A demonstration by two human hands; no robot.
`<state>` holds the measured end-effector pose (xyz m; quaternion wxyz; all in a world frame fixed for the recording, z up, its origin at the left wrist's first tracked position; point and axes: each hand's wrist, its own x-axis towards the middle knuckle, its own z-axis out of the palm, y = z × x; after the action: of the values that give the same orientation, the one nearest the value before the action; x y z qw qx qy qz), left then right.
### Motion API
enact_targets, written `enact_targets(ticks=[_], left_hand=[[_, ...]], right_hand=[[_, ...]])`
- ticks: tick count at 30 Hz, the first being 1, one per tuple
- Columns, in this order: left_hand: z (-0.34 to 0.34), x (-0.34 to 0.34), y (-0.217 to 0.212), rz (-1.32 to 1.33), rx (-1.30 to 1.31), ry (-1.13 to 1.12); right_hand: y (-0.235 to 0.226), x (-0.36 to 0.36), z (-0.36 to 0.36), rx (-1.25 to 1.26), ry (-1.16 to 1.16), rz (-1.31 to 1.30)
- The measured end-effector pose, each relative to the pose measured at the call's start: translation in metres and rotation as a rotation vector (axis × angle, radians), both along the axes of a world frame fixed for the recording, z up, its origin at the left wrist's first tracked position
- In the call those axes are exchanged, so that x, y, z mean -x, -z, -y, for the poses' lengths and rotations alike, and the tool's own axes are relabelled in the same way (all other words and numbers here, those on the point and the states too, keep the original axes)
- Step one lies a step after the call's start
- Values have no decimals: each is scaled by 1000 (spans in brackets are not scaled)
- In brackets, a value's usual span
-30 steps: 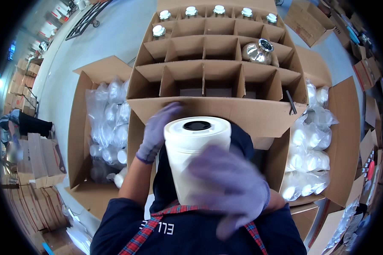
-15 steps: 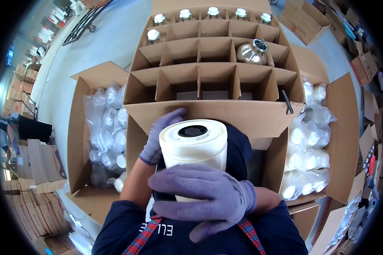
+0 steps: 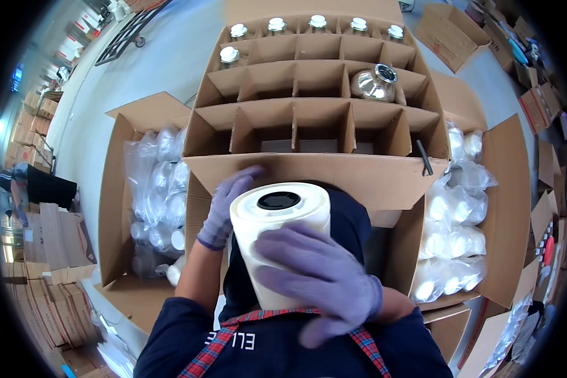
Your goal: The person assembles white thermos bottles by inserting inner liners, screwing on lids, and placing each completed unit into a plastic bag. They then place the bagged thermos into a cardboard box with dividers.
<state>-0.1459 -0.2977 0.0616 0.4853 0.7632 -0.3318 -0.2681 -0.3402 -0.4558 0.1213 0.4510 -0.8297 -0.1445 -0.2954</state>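
while we look down, white cylinder [image 3: 258,219]: roughly upright between our gloved hands, on our side of the divided carton [image 3: 302,175], its long axis running up from near our apron [image 3: 268,315] to the round top.
right hand [image 3: 318,274]: open, fingers extended across the cylinder's near side; from it, the cylinder lies forward and left. it looks the nearer hand, but blurred; we cannot tell whether it touches.
left hand [image 3: 222,211]: open, fingers stretched, beside the cylinder's left edge; contact unclear to us.
cylinder's look: smooth, off-white, dark round centre [image 3: 279,201] on top.
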Motion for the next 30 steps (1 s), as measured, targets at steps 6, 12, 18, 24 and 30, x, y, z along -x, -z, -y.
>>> enact_targets(ticks=[6,12,18,24,30], left_hand=[[16,-1,-16,-145,-154,252],[5,9,-6,-427,354,63],[18,14,-21,-92,434,-135],[9,11,33,-551,772,225],[10,32,-45,200,416,-8]], right_hand=[[14,-15,11,-2,58,-132],[43,-23,32,-59,135,-208],[24,-29,52,-61,85,-140],[-18,-22,-12,534,268,-627],[60,-41,65,-288,86,-193]])
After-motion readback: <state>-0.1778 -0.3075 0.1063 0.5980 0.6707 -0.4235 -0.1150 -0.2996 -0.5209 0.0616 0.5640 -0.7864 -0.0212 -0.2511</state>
